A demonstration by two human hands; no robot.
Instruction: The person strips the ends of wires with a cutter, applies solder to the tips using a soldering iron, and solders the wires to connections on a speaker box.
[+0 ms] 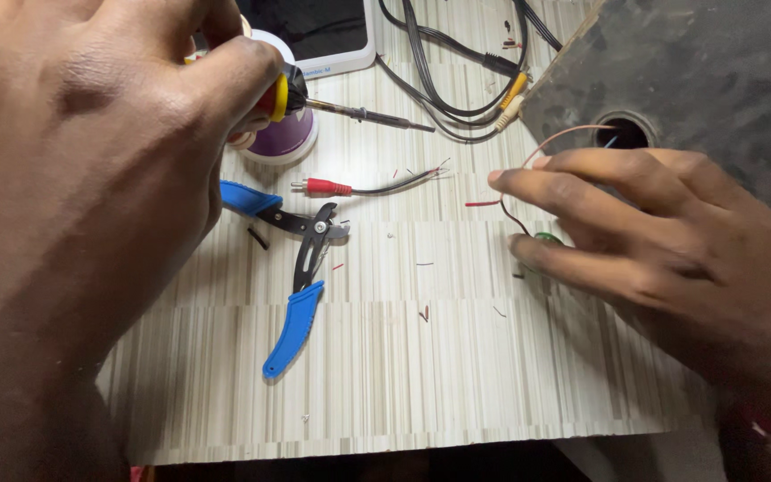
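My left hand [82, 178] fills the left side and grips a soldering iron [350, 111] by its red and yellow handle, its metal tip pointing right over the striped tabletop. My right hand [644, 241] rests at the right, its fingers pinching a small green part [546, 238] with thin red and dark wires [564, 136] that loop up into a round hole [625, 132] in a dark grey board. Between the hands lie blue-handled wire strippers [301, 286] and a cable with a red plug [327, 186].
A purple and white spool [283, 138] stands behind the iron. Black cables with yellow and white plugs [510, 98] run along the back. A white-framed device [332, 36] lies at the top. Wire scraps dot the table, whose front edge [403, 442] is near.
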